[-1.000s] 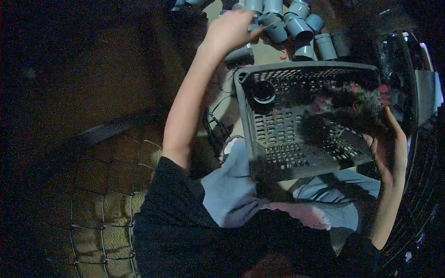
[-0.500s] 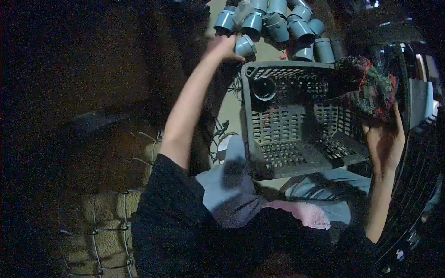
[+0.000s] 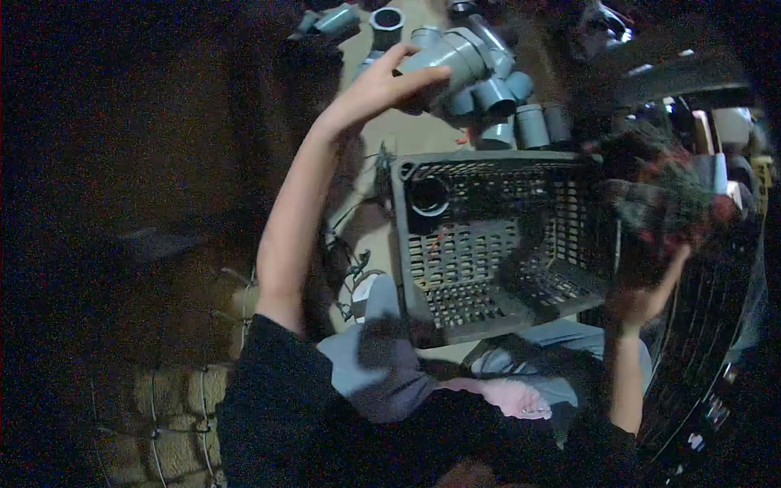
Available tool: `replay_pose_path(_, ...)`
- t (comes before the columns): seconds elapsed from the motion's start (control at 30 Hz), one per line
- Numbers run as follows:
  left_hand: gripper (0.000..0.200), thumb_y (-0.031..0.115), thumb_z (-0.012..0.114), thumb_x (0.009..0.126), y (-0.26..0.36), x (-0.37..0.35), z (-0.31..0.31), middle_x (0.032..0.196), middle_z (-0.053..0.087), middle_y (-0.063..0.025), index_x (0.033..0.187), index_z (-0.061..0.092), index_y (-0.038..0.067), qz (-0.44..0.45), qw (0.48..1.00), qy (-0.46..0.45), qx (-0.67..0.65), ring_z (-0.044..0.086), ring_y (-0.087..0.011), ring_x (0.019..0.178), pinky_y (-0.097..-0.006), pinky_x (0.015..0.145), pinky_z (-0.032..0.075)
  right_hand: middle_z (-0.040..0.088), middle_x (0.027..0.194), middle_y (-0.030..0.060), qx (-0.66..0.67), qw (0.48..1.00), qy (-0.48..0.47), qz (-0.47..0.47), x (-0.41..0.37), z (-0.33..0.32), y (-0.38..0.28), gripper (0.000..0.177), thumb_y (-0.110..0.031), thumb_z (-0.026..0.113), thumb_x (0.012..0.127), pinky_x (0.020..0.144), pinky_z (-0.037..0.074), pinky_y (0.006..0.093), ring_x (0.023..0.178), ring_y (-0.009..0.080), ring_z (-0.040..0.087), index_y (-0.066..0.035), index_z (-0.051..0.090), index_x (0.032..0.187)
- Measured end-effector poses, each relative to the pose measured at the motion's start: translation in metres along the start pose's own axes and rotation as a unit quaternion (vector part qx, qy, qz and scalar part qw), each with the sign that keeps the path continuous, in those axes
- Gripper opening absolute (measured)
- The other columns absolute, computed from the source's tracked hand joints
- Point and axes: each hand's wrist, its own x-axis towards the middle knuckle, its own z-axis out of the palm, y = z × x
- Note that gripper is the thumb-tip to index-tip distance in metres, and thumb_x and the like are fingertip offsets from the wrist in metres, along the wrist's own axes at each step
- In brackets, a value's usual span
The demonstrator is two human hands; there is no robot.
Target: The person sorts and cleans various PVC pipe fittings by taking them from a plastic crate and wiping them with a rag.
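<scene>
My left hand (image 3: pixel 382 85) is closed round a grey plastic pipe fitting (image 3: pixel 455 58), thumb and fingers on its near end. It is over the near left side of a pile of similar fittings (image 3: pixel 533 124). My right hand (image 3: pixel 655 297), partly in shadow, grips a ragged bundle of dark cloth (image 3: pixel 663 191) with red and green threads at the right side of a dark plastic crate (image 3: pixel 517 321). Inside the crate's far left corner is a round, dark-mouthed fitting (image 3: pixel 429 197) with a pale rim.
More fittings (image 3: pixel 338 19) lie farther off at the upper left. Dark cords or wires (image 3: pixel 354 268) are on the floor left of the crate. My legs (image 3: pixel 382 350) are at its near side. A tied, wire-netted tan padding (image 3: pixel 179 407) lies at lower left.
My left hand has moved up and brought the fitting over the pile, closer to the camera. The view has shifted, so the crate appears lower and farther left. My right hand still has the cloth.
</scene>
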Motion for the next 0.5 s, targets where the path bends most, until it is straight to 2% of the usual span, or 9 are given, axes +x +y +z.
replay_pose_path(0.1,0.073,0.052,0.064,0.076,0.028,-0.017,0.042,0.099,0.060,-0.0151,0.122,0.047,-0.002,0.038,0.998,-0.031,0.040,0.059,-0.0179,0.080,-0.0288,0.075,0.047,0.048,0.127,0.0108,0.048,0.964,-0.081,0.247,-0.015,-0.005,-0.001,0.056,-0.046,0.033,0.096,0.100,0.035,0.0376,0.114,0.0247,0.046,-0.004,0.038,0.133)
replay_pose_path(0.13,0.059,0.048,0.058,0.084,0.026,-0.020,0.061,0.101,0.058,-0.0062,0.122,0.049,0.005,0.082,0.994,-0.038,0.063,0.055,-0.0132,0.080,-0.0238,0.069,0.046,0.049,0.127,0.0115,0.055,0.949,-0.190,0.246,-0.016,0.009,-0.014,0.062,-0.052,0.028,0.094,0.100,0.034,0.0370,0.116,0.0246,0.045,-0.004,0.039,0.131)
replay_pose_path(0.2,0.054,0.047,0.055,0.086,0.045,-0.040,0.089,0.101,0.059,-0.0064,0.122,0.051,0.006,0.017,0.995,-0.098,-0.022,0.054,-0.0125,0.085,-0.0251,0.074,0.045,0.043,0.131,0.0159,0.116,0.898,-0.332,0.263,-0.022,0.037,-0.026,0.069,-0.055,0.021,0.093,0.104,0.026,0.0380,0.125,0.0265,0.035,0.000,0.034,0.133)
replay_pose_path(0.23,0.053,0.046,0.055,0.087,0.034,-0.044,0.106,0.100,0.059,-0.0066,0.121,0.051,0.005,0.024,0.993,-0.102,-0.058,0.054,-0.0126,0.087,-0.0258,0.077,0.044,0.039,0.135,0.0179,0.093,0.904,-0.358,0.215,-0.022,0.045,-0.022,0.070,-0.054,0.019,0.093,0.106,0.022,0.0399,0.129,0.0290,0.029,0.002,0.030,0.135)
replay_pose_path(0.27,0.053,0.041,0.056,0.087,0.027,-0.049,0.122,0.095,0.061,-0.0159,0.118,0.051,-0.002,0.069,0.993,-0.070,-0.072,0.056,-0.0171,0.091,-0.0287,0.082,0.044,0.034,0.138,0.0200,0.071,0.907,-0.380,0.166,-0.022,0.052,-0.018,0.072,-0.053,0.016,0.093,0.108,0.017,0.0419,0.133,0.0316,0.023,0.003,0.026,0.137)
replay_pose_path(0.33,0.051,0.033,0.058,0.086,0.027,-0.063,0.130,0.104,0.058,-0.0153,0.123,0.045,0.000,0.139,0.984,-0.078,-0.085,0.055,-0.0174,0.097,-0.0283,0.087,0.042,0.031,0.141,0.0202,-0.095,0.914,-0.393,-0.021,-0.019,0.063,-0.013,0.075,-0.054,0.013,0.092,0.108,0.014,0.0463,0.135,0.0364,0.016,0.003,0.022,0.139)
replay_pose_path(0.4,0.047,0.011,0.057,0.083,-0.009,-0.061,0.142,0.119,0.049,-0.0148,0.126,0.041,0.002,0.398,0.897,-0.024,0.191,0.049,-0.0218,0.112,-0.0310,0.096,0.038,0.031,0.141,0.0192,-0.183,0.892,-0.397,-0.117,-0.018,0.064,-0.011,0.073,-0.052,0.013,0.092,0.107,0.012,0.0502,0.136,0.0388,0.013,0.002,0.021,0.140)
replay_pose_path(0.47,0.045,0.006,0.054,0.082,-0.016,-0.070,0.152,0.122,0.046,-0.0158,0.125,0.041,0.003,0.373,0.926,-0.053,0.000,0.044,-0.0247,0.118,-0.0331,0.099,0.035,0.034,0.141,0.0158,-0.210,0.884,-0.387,-0.161,-0.017,0.066,-0.011,0.064,-0.044,0.023,0.093,0.106,0.014,0.0547,0.135,0.0398,0.016,0.000,0.025,0.139)
replay_pose_path(0.5,0.044,0.005,0.053,0.082,-0.010,-0.072,0.149,0.123,0.045,-0.0169,0.125,0.042,0.002,0.373,0.924,-0.024,0.080,0.042,-0.0265,0.119,-0.0342,0.100,0.034,0.035,0.140,0.0146,-0.245,0.871,-0.385,-0.179,-0.016,0.067,-0.011,0.062,-0.041,0.026,0.093,0.106,0.015,0.0549,0.135,0.0396,0.017,-0.001,0.026,0.139)
